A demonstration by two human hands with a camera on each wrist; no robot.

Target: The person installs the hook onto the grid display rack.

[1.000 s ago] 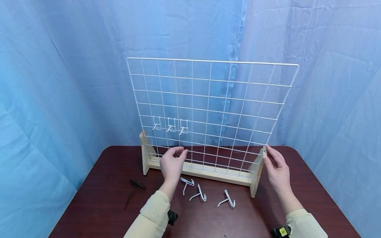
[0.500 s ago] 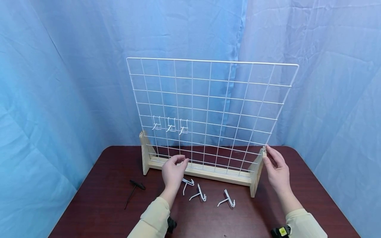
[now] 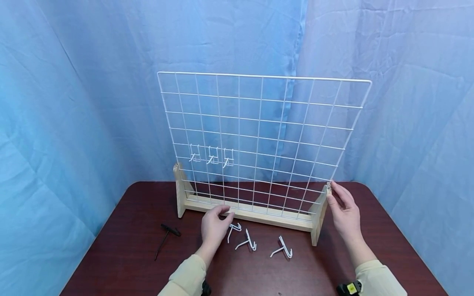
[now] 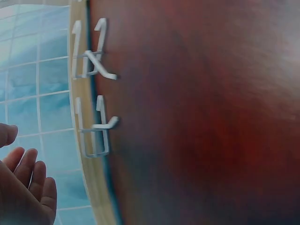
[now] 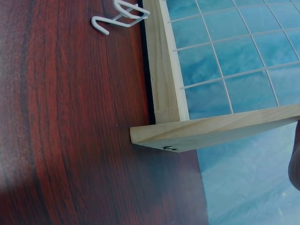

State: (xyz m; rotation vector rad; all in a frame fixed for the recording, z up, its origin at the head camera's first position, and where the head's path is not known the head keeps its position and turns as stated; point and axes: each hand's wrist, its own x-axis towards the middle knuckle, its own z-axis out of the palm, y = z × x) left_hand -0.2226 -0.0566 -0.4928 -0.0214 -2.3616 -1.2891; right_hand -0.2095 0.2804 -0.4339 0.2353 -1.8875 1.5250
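Note:
My left hand (image 3: 215, 226) hovers beside a white wire hook (image 3: 231, 232) that lies on the table. In the left wrist view, its fingers are loosely bent and hold nothing. My right hand (image 3: 345, 211) pinches the top of the right wooden upright (image 3: 319, 213) of the stand. A white wire grid panel (image 3: 261, 120) stands upright in that stand, with three white hooks (image 3: 211, 159) hung on its left half. Two more white hooks lie on the table: one hook (image 3: 249, 240) near the middle, another hook (image 3: 283, 248) further right. In the right wrist view, only a fingertip (image 5: 295, 168) shows at the edge.
A black T-handled tool (image 3: 167, 236) with a thin shaft lies on the left of the dark red table (image 3: 122, 255). The stand's wooden crossbar (image 3: 270, 218) runs behind the loose hooks. Blue curtains (image 3: 92, 102) hang behind and on both sides.
My left hand has come down from in front of the grid's lower rows to beside the leftmost loose hook. The right hand stays on the upright.

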